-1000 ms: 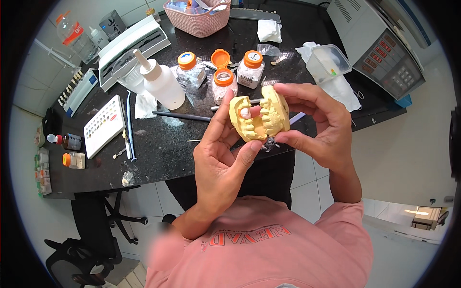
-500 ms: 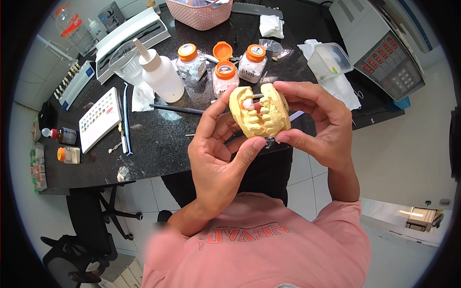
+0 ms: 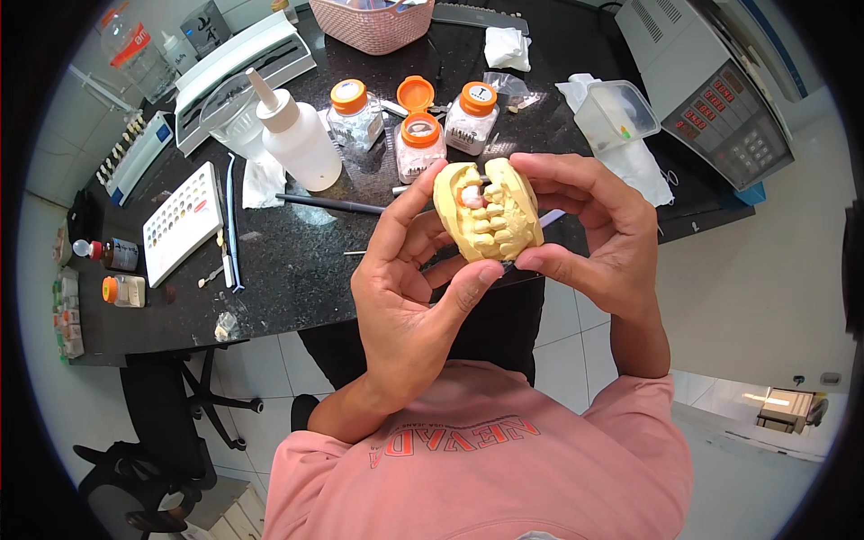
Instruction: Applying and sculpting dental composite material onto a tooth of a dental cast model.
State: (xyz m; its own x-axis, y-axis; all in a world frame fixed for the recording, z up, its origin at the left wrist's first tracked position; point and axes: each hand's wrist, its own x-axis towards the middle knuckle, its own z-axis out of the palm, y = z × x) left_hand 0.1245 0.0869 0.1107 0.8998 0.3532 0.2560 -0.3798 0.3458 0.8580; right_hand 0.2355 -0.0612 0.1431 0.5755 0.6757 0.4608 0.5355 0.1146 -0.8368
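A yellow plaster model of two rows of teeth, the halves closed together, is held up in front of me over the near edge of the black counter. My left hand grips it from the left and below, with the index finger up along its side and the thumb under it. My right hand grips it from the right, fingers curled over the top. A small pink patch shows among the upper teeth. A thin dark tool pokes out behind the model.
On the counter stand three small jars with orange lids, a white squeeze bottle, a white colour palette tray, a dark brush, a pink basket, a clear plastic box and a grey machine. A black chair stands lower left.
Both hands and the model have stayed together; the model has turned slightly, and the view has shifted a little over the counter.
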